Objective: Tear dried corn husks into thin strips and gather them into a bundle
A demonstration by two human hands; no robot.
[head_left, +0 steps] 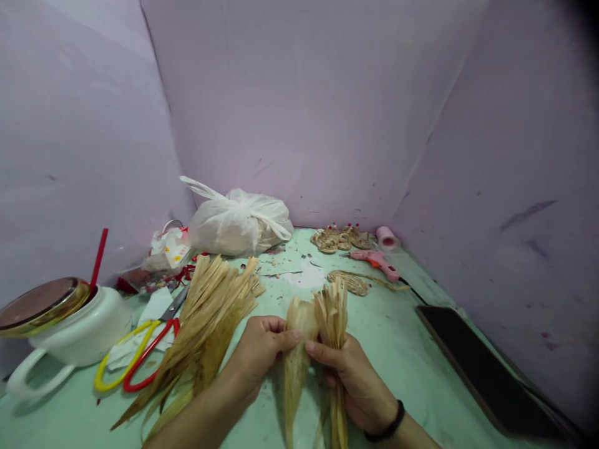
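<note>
Between thumb and fingers, my left hand (266, 349) pinches the edge of a pale dried corn husk (299, 330). My right hand (349, 374) is closed around a bundle of dried husk strips (333, 312), and its thumb presses on the right edge of the same pale husk. The husk hangs with its broad end up and narrows toward the bottom of the view. Left of my hands lies a large pile of dried husks (206, 324) on the green tabletop (281, 305). My right fingers are partly hidden behind the bundle.
Scissors (159, 349) with yellow and red handles lie left, beside a white mug (88, 330). A tied white plastic bag (238, 224) sits at the back. Coiled braids (339, 239), a flat braided coil (349, 282), a pink glue gun (379, 262), a pink roll (386, 238) and a phone (482, 368) are right.
</note>
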